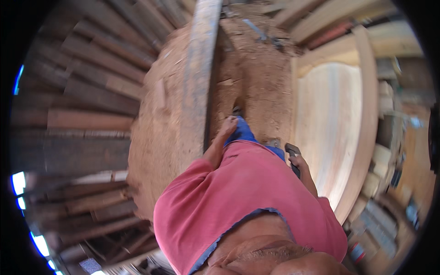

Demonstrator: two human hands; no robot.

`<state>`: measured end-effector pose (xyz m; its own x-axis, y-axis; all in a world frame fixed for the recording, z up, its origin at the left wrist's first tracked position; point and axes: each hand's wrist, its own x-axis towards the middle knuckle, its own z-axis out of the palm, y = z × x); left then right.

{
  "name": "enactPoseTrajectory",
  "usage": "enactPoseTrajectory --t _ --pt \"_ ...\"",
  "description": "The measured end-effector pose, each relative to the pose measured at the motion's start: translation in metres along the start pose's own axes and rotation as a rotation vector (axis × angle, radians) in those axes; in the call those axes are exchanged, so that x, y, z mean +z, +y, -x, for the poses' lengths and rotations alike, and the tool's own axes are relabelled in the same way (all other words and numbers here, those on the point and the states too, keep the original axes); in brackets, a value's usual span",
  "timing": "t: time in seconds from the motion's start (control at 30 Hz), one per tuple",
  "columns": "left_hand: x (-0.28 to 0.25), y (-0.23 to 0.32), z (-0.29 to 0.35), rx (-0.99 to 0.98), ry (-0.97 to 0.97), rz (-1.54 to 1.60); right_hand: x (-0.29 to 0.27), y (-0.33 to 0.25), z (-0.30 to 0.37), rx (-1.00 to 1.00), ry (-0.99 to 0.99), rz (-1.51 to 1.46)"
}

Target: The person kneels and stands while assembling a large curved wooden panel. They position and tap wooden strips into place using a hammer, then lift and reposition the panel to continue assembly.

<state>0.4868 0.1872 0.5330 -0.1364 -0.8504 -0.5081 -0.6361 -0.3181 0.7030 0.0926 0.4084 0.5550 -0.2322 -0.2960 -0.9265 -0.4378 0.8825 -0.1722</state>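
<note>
My left hand [230, 124] hangs low in front of my blue trousers [244, 131], its fingers curled in. Whether anything lies inside them is hidden. Just to its left runs a long, worn wooden beam [195, 87], apart from the hand. At my other side, my right hand [299, 161] grips a dark tool with a blocky head [292, 149]; blur hides its exact kind. Close beyond that hand stands a pale wooden panel in a frame [330, 110], with a curved top edge.
Stacked boards [91, 119] line the left side. Wood shavings cover the brown ground [158, 151]. A blue-handled tool [255, 30] lies at the far end, near more planks [330, 23]. Offcuts and assorted items [380, 224] crowd the right edge.
</note>
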Motion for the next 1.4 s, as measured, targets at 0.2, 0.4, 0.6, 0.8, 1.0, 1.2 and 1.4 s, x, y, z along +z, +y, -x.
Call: enactPoseTrajectory --t 0.2,0.4,0.6,0.8,1.0,1.2,1.4 --pt "-0.087 0.021 -0.049 -0.017 0.424 0.367 -0.028 -0.044 -0.029 0.011 -0.074 0.199" --pt "-0.260 -0.049 -0.131 -0.161 0.816 0.070 -0.019 -0.166 -0.059 0.012 -0.097 0.364" --pt "-0.369 -0.216 -0.186 -0.599 0.655 -0.011 0.020 -0.298 -0.050 -0.036 -0.279 -0.038" --pt "-0.399 -0.305 -0.227 -0.744 0.464 -0.413 0.056 -0.354 -0.035 -0.032 -0.223 0.102" --pt "-0.394 -0.325 -0.234 -0.738 0.399 -0.331 0.083 -0.374 -0.004 0.117 -0.152 0.022" --pt "-0.400 -0.328 -0.246 -0.577 0.386 0.007 0.100 -0.378 0.022 0.205 -0.132 0.133" --pt "-0.382 -0.257 -0.240 -0.425 0.398 0.720 0.114 -0.368 0.028 0.126 -0.167 0.151"
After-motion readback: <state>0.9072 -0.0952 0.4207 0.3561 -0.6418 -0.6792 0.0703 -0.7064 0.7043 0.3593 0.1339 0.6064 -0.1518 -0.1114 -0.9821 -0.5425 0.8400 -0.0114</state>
